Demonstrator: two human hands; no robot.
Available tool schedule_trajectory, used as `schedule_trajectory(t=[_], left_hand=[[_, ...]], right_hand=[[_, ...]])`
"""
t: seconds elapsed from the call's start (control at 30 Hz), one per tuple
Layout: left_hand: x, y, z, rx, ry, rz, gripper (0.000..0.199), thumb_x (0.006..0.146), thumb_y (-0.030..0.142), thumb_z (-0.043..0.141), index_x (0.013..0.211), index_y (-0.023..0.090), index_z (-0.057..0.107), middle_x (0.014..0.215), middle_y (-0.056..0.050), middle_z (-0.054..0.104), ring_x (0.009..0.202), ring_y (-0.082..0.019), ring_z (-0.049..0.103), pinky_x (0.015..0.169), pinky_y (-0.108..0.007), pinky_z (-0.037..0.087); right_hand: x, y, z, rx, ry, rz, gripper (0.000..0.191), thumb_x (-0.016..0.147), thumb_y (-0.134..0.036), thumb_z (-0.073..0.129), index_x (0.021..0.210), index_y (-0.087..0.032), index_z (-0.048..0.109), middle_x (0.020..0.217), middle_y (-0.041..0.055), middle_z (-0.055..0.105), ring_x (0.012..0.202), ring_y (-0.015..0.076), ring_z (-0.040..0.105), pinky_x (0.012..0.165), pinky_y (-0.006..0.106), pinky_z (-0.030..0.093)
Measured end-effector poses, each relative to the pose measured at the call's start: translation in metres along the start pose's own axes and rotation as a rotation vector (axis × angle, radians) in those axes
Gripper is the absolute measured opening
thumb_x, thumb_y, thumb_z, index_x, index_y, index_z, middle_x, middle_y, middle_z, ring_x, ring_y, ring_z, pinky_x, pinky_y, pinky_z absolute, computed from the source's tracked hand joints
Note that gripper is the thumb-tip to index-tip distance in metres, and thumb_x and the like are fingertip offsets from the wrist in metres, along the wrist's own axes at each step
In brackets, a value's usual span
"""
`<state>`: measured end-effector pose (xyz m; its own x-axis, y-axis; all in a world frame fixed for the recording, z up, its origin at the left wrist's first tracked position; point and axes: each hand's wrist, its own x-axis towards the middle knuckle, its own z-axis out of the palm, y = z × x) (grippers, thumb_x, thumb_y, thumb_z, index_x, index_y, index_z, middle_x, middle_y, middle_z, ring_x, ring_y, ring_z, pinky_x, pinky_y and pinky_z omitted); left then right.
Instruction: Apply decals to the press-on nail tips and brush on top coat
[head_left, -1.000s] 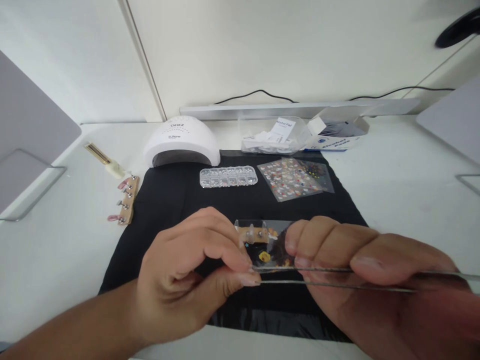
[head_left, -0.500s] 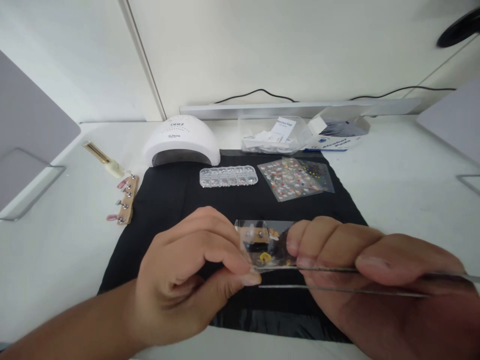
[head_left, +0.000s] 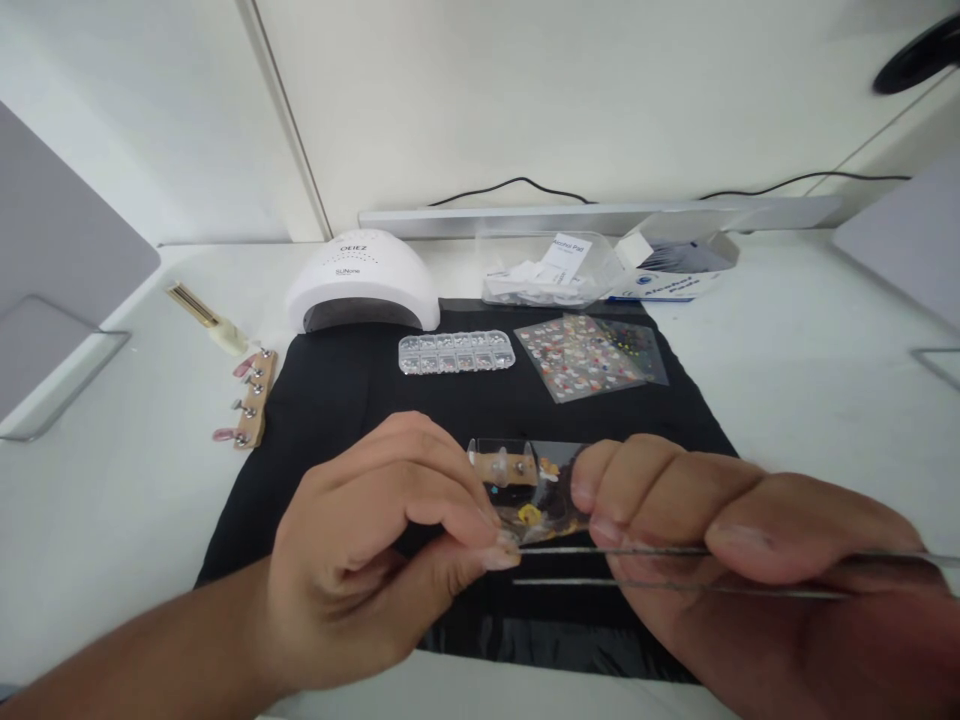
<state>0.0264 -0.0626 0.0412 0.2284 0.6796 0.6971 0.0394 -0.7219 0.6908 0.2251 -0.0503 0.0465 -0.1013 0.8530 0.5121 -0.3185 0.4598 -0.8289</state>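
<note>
My left hand (head_left: 382, 550) is closed, its thumb and index fingertip pinched together at the lower left corner of a small clear sheet. What sits in that pinch is hidden. Yellow flower stickers show on the clear sheet (head_left: 551, 505). Through or behind it I see a wooden strip (head_left: 514, 467) with clear nail tips. A pair of thin metal tweezers (head_left: 652, 551) lies in my right hand (head_left: 720, 530), whose fingers curl over the sheet's right side. The tweezers' two arms stand apart, and the upper tip reaches my left fingertips.
On the black cloth (head_left: 337, 400) lie a clear compartment case (head_left: 457, 354) and sticker sheets (head_left: 577, 360). Behind stand a white nail lamp (head_left: 364, 280), a clear tub (head_left: 551, 275) and an alcohol pad box (head_left: 675, 270). A wooden nail stand (head_left: 255, 400) and a brush (head_left: 210, 315) are left.
The tweezers have dropped slightly, their upper tip now at my left fingertips. The clear sheet has tilted a little, and both hands stay almost in place.
</note>
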Motion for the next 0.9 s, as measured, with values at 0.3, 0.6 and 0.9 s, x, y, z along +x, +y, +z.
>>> schedule_trajectory(t=[0.3, 0.6, 0.9], left_hand=[[0.0004, 0.0001, -0.0001, 0.023, -0.010, 0.007, 0.011, 0.089, 0.006, 0.075, 0.089, 0.014, 0.067, 0.075, -0.005, 0.072, 0.071, -0.015, 0.068, 0.067, -0.030, 0.059], [0.0012, 0.0013, -0.0009, 0.029, -0.030, -0.003, 0.011, 0.090, 0.007, 0.075, 0.089, 0.015, 0.066, 0.075, -0.005, 0.073, 0.071, -0.015, 0.068, 0.069, -0.031, 0.059], [0.0005, 0.0007, 0.0000, 0.016, -0.021, 0.001, 0.013, 0.088, 0.005, 0.076, 0.089, 0.014, 0.066, 0.076, -0.005, 0.073, 0.072, -0.015, 0.068, 0.069, -0.030, 0.059]], right_hand=[[-0.0034, 0.0002, -0.0024, 0.001, 0.008, -0.017, 0.030, 0.097, -0.050, 0.065, 0.088, -0.029, 0.084, 0.058, -0.0014, 0.072, 0.052, 0.0145, 0.062, 0.061, 0.035, 0.058], [-0.0014, 0.0012, -0.0013, 0.005, -0.010, -0.010, 0.033, 0.097, -0.053, 0.063, 0.087, -0.030, 0.084, 0.058, -0.0038, 0.071, 0.051, 0.0124, 0.060, 0.062, 0.034, 0.056], [-0.0038, 0.0019, -0.0026, 0.015, 0.005, -0.010, 0.031, 0.097, -0.052, 0.065, 0.088, -0.029, 0.084, 0.060, -0.0036, 0.074, 0.055, 0.0129, 0.064, 0.065, 0.034, 0.059]])
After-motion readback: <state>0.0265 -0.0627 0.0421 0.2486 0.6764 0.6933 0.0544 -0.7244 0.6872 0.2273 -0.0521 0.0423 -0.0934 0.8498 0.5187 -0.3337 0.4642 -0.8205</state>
